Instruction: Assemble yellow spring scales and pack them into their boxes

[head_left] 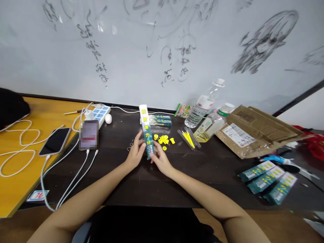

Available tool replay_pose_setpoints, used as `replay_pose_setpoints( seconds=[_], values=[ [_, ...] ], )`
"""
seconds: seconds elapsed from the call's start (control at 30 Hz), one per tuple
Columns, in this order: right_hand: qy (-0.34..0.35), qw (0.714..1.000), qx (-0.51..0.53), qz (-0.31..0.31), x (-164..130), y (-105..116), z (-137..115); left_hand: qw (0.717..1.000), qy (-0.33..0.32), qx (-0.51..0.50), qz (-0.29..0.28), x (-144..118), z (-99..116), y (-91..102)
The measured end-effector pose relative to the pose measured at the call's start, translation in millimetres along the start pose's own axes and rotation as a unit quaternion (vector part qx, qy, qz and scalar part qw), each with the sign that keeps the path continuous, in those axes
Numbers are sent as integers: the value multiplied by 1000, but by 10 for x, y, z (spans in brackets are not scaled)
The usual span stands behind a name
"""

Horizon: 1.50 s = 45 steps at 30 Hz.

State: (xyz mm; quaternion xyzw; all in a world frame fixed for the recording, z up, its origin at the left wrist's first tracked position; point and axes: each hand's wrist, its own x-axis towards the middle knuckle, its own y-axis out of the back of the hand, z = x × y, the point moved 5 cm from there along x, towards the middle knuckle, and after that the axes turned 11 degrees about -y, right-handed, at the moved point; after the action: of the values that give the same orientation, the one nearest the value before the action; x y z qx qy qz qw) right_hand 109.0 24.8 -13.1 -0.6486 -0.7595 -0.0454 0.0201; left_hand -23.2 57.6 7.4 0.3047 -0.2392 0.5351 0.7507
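Observation:
A long narrow cardboard box, white at its far end and dark green nearer me, with yellow lettering, is held between my two hands. My left hand grips its left edge with thumb and fingers. On the lower right side, my right hand closes round the near end. Several small yellow plastic parts lie just beyond my right hand. Some thin wire hooks are beside my left fingers, partly hidden. Behind the held box are more boxes of the same kind, lying flat.
Clear tubes with yellow rods lie right of centre, before two bottles. Farther right are a brown parcel bag, three matching boxes and scissors. Phones, cables and a power strip occupy the left.

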Motion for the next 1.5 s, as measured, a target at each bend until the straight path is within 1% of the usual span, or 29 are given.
replay_pose_setpoints(
  seconds=[0.07,0.13,0.2,0.23,0.3,0.37,0.43,0.53,0.63,0.73,0.8,0.87,0.9,0.97,1.03,1.07,1.17,1.2,1.23,1.3,1.37,1.4,1.47,1.5],
  values=[
    [19,998,0,68,132,225,-135,998,-17,52,-32,-4,24,-24],
    [34,990,-6,137,370,549,-288,987,-38,124,-94,-5,55,-87],
    [30,982,-14,188,707,917,-400,966,-83,174,-174,-13,105,-185],
    [18,979,-21,203,900,1095,-428,953,-106,185,-213,-22,129,-233],
    [-5,969,-67,238,1275,1422,-452,935,-136,197,-263,-41,154,-293],
    [-45,950,-151,268,1596,1665,-428,929,-137,207,-275,-49,139,-299],
    [-47,941,-179,283,1822,1813,-405,930,-128,218,-265,-49,101,-274],
    [-48,927,-228,293,2000,1905,-340,931,-117,233,-256,-53,39,-243],
    [-62,902,-287,315,2043,1946,-248,930,-110,242,-255,-56,5,-234],
    [-67,869,-341,351,2021,1961,-205,930,-103,245,-254,-46,8,-229],
    [-59,850,-374,365,1979,1935,-234,931,-98,244,-253,-33,21,-223],
    [-33,834,-417,360,1886,1863,-309,933,-94,244,-249,-15,34,-212],
    [-9,823,-449,347,1808,1805,-359,934,-95,244,-245,-6,41,-206],
    [50,805,-502,314,1562,1666,-448,935,-102,241,-241,6,54,-203],
    [101,785,-543,282,1204,1537,-485,933,-108,243,-242,8,64,-210],
    [123,768,-573,258,1006,1475,-474,931,-111,245,-245,3,68,-220],
    [175,701,-668,178,445,1372,-334,925,-127,256,-250,-23,90,-257],
    [177,687,-682,179,297,1404,-284,922,-138,261,-250,-35,103,-274],
    [163,677,-689,199,181,1475,-242,918,-154,267,-251,-48,119,-293],
    [117,662,-690,269,32,1677,-193,902,-200,284,-258,-74,159,-348],
    [65,651,-678,335,-32,1884,-176,876,-259,305,-271,-99,201,-423],
    [44,648,-671,357,-41,1965,-174,862,-287,315,-275,-107,220,-461],
    [21,648,-665,372,-30,2061,-163,843,-327,330,-273,-104,245,-520],
    [17,649,-666,367,-18,2078,-152,841,-333,333,-266,-91,251,-531]
  ],
)
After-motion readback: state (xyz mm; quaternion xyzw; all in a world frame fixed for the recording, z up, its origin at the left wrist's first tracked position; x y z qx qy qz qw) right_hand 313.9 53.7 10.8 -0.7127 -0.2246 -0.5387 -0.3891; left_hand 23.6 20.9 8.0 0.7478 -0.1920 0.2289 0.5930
